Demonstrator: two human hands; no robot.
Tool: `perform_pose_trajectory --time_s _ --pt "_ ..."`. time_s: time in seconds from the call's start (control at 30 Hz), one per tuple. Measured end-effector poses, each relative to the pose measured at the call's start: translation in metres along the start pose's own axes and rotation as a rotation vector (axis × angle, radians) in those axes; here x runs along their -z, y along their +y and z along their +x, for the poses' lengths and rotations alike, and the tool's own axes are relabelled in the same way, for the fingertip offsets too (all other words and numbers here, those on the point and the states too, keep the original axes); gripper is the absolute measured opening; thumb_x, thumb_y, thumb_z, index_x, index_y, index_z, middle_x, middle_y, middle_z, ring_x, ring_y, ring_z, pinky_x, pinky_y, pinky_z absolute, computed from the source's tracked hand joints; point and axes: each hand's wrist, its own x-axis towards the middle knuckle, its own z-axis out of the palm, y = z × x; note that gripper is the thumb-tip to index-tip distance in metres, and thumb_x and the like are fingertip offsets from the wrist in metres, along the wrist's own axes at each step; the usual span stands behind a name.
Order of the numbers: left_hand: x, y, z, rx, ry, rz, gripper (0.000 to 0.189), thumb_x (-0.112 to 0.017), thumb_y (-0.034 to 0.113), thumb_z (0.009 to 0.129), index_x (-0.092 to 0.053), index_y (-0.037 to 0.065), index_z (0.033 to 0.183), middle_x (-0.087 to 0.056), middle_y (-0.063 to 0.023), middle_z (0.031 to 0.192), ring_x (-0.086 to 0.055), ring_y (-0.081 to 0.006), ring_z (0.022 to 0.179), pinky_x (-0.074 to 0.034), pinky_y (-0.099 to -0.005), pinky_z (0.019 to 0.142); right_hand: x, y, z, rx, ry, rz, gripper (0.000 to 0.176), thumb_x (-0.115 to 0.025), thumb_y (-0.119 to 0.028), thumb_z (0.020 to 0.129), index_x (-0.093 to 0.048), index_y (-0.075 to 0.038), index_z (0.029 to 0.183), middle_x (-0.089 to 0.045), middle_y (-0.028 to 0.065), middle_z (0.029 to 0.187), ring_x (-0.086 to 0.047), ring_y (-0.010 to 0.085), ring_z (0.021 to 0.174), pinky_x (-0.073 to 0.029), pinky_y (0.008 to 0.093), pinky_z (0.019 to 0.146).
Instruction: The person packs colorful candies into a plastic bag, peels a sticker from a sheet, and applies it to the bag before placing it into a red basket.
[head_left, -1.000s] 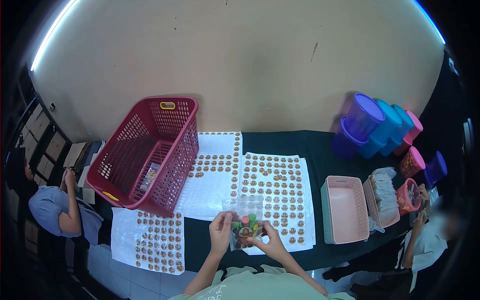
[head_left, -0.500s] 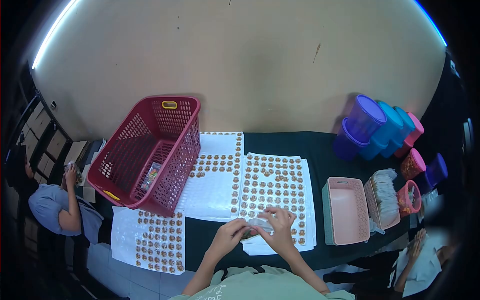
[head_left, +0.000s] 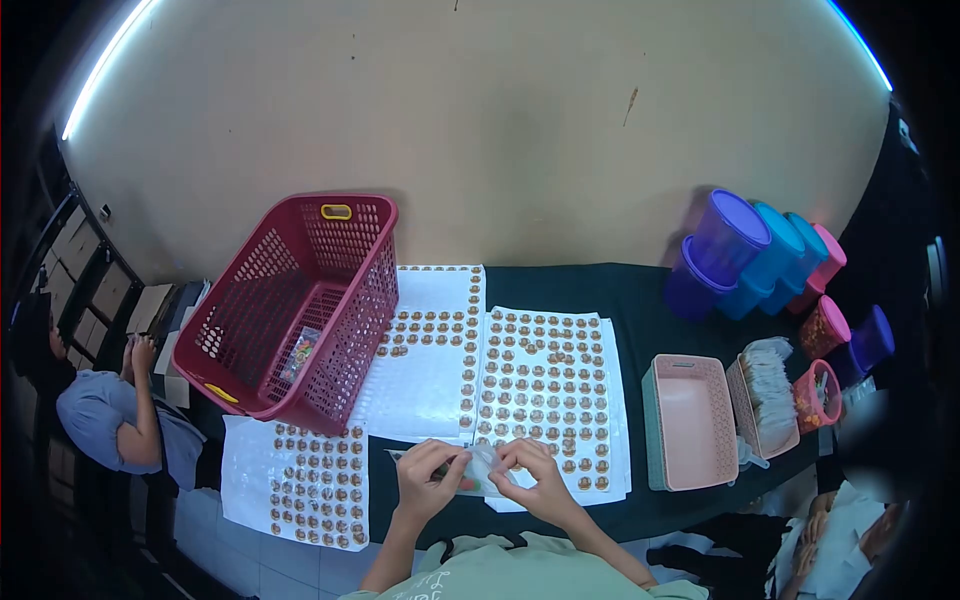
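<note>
Packet (head_left: 481,467) lowered, left hand (head_left: 425,483), right hand (head_left: 541,482) pinching

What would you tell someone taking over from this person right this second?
Left hand: pinching the left end of a small clear bag, low at the near edge of the table.
Right hand: pinching its right end.
Sticker sheets lie spread on the table just beyond the hands; many stickers are on them.
Done: one filled bag lies in the red basket.
Left: the bag in hand is not yet in the basket; whether it carries a sticker cannot be seen.
</note>
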Motion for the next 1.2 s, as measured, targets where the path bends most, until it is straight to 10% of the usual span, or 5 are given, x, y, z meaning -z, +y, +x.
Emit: perform_pose_trajectory --time_s 0.4,0.6,0.7,0.8,1.2 --pt "0.002 0.006 0.002 0.097 0.188 0.081 0.007 -0.062 0.005 0.073 -0.06 -0.001 0.07 -0.056 -0.0065 0.06 -0.051 -0.0136 0.049 -0.038 -0.0239 0.044 -0.007 0.002 -0.016 -0.014 -0.025 -0.032 0.011 -0.062 -0.01 0.068 -0.052 -0.007 0.072 -0.055 0.0029 0.078 -0.052 0.0164 0.082 -0.027 0.0329 0.085" --pt "0.002 -0.003 0.006 0.368 -0.018 -0.115 0.01 -0.062 0.005 0.074 -0.06 -0.002 0.081 -0.058 -0.0089 0.074 -0.056 -0.0165 0.06 -0.043 -0.0238 0.053 -0.004 0.014 -0.021 -0.057 0.002 0.159 0.008 -0.057 -0.006 0.076 -0.05 -0.004 0.073 -0.052 0.0042 0.078 -0.05 0.0148 0.079 -0.034 0.0284 0.078" --pt "-0.009 0.0 0.003 0.092 0.071 0.093 0.041 -0.069 0.013 0.068 -0.052 0.003 0.103 -0.051 -0.0121 0.103 -0.049 -0.0245 0.098 -0.04 -0.032 0.081 -0.001 0.029 -0.024 -0.187 0.107 0.378 0.008 -0.055 -0.003 0.079 -0.048 -0.002 0.073 -0.051 0.0041 0.079 -0.048 0.0121 0.077 -0.037 0.0257 0.073" --pt "-0.014 0.016 -0.007 -0.044 -0.096 0.149 0.045 -0.07 0.012 0.065 -0.051 0.003 0.105 -0.051 -0.0112 0.105 -0.048 -0.0254 0.101 -0.039 -0.0338 0.086 -0.001 0.032 -0.025 -0.287 0.226 0.537 0.007 -0.053 -0.002 0.08 -0.049 0.0 0.075 -0.052 0.0028 0.08 -0.048 0.0092 0.078 -0.04 0.0247 0.073" --pt "-0.026 -0.008 -0.016 -0.055 -0.234 0.018 0.009 -0.061 0.005 0.075 -0.062 0.002 0.083 -0.062 -0.0091 0.082 -0.059 -0.0231 0.079 -0.045 -0.0308 0.071 0.006 -0.002 -0.008 0.02 0.238 -0.454 0.031 -0.065 -0.023 0.074 -0.056 -0.007 0.1 -0.047 0.0087 0.102 -0.041 0.0234 0.101 -0.026 0.0358 0.087"
